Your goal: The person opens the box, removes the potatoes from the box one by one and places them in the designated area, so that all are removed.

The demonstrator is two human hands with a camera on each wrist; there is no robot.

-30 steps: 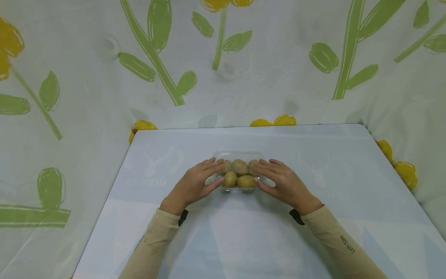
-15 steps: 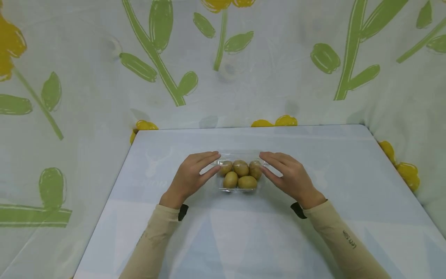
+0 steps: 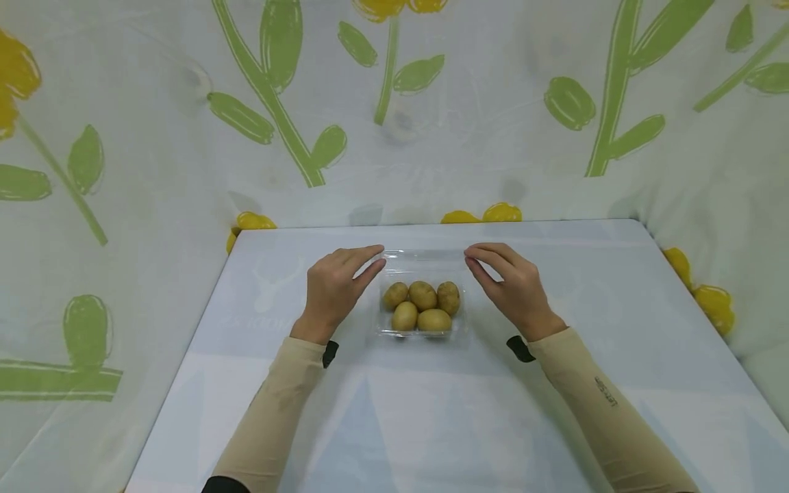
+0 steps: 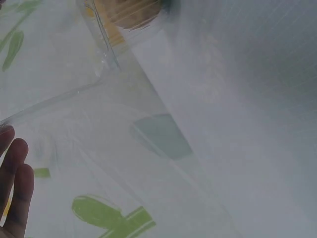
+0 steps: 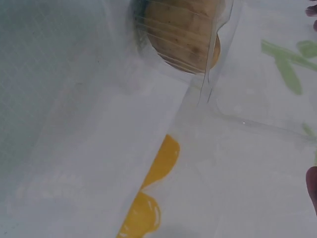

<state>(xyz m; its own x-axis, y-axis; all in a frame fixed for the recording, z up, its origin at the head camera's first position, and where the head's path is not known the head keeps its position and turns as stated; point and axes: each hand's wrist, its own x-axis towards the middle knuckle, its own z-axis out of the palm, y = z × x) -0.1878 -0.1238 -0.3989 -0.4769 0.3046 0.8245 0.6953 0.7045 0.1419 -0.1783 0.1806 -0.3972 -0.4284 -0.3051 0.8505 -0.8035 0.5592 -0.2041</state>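
Note:
A clear plastic box [image 3: 422, 331] with several brown potatoes [image 3: 422, 296] stands on the pale table [image 3: 555, 397], a little beyond its middle. Its clear lid [image 3: 424, 255] is swung up and back. My left hand [image 3: 377, 259] pinches the lid's left corner between fingers and thumb. At the right corner my right hand [image 3: 470, 259] pinches it the same way. In the left wrist view the lid [image 4: 99, 104] spans the frame, with fingertips [image 4: 15, 188] at the lower left and a potato [image 4: 131, 12] at the top. The right wrist view looks through the clear plastic [image 5: 233, 104] at one potato [image 5: 181, 32].
A white cloth with green stems and yellow flowers [image 3: 154, 171] hangs round the table at the back and both sides. The table's left edge [image 3: 185, 356] and right edge [image 3: 709, 308] meet the cloth. Both forearms wear beige sleeves [image 3: 271, 418].
Both hands moved from the box's sides away toward its far edge and lifted. The lid, closed over the potatoes before, now stands swung open.

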